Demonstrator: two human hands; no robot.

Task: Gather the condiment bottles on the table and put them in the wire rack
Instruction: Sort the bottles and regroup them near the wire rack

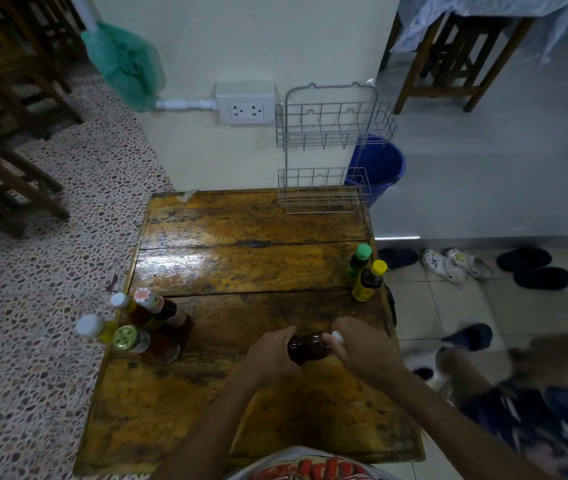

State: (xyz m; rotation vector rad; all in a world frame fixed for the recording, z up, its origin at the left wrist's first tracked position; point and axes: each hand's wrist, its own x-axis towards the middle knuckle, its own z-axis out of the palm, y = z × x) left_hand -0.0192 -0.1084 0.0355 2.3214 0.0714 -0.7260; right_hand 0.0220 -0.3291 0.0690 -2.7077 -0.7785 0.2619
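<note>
Bottles come first: your left hand (268, 355) and right hand (362, 355) have fingers (336, 332) wrapped around a dark bottle (308, 348), sideways just above the surface (241, 410). It looks rigid, probably slick and weighty; grip the body, not the cap. Left of your fingers stands a bottle cluster (137, 323); beyond-right, two more bottles (365, 275). Farthest, the wire rack (327, 150) sits empty.

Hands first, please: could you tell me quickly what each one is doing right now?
Left hand: closed on the dark bottle.
Right hand: closed on the same bottle's white-capped end.
</note>
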